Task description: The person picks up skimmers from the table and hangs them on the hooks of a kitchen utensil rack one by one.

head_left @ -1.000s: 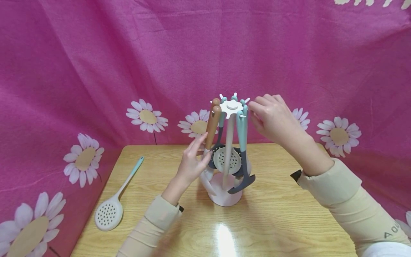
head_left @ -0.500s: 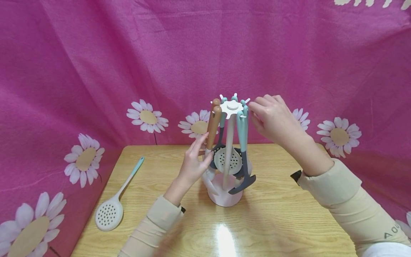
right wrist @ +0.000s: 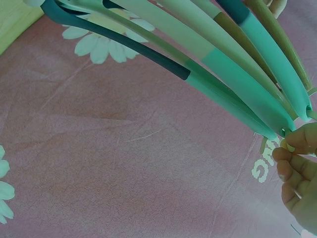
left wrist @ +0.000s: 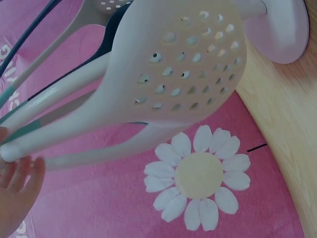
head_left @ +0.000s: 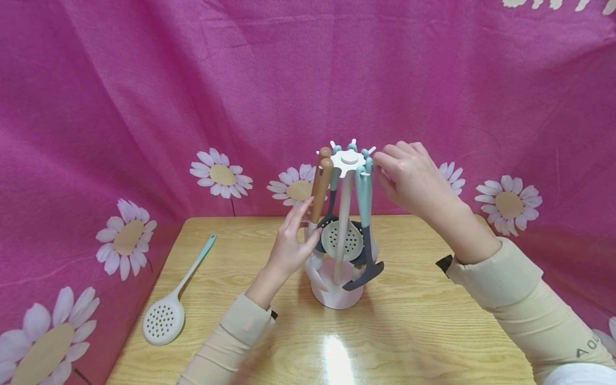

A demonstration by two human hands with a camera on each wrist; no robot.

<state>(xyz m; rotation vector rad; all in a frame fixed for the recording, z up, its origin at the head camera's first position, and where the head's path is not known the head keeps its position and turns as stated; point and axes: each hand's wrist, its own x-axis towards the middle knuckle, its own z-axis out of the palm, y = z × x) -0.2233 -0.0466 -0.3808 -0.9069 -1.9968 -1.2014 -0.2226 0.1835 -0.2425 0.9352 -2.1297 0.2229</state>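
Observation:
A white utensil rack [head_left: 348, 160] stands upright, with several kitchen tools hanging around its post. My left hand [head_left: 291, 243] holds the white neck of a brown-handled skimmer [head_left: 321, 190], thumb in front. In the left wrist view, the fingers [left wrist: 29, 181] meet the neck of the skimmer, whose broad white perforated head [left wrist: 198, 74] fills the upper middle. At the rack's top right, my right hand [head_left: 406, 174] pinches a hook end between thumb and forefinger. Beside those fingertips, the right wrist view shows a mint-green handle [right wrist: 247, 94] hanging.
A white skimmer with a mint handle [head_left: 163, 321] lies on the left of the wooden table [head_left: 423, 321]. A dark tool with a curved blade [head_left: 368, 272] hangs at the rack's front right. A pink daisy-patterned curtain [head_left: 308, 69] surrounds the table's back and sides.
My left hand has shifted very slightly to the right along with the rack's tools. The right hand stays at the hook, and the loose skimmer has not moved.

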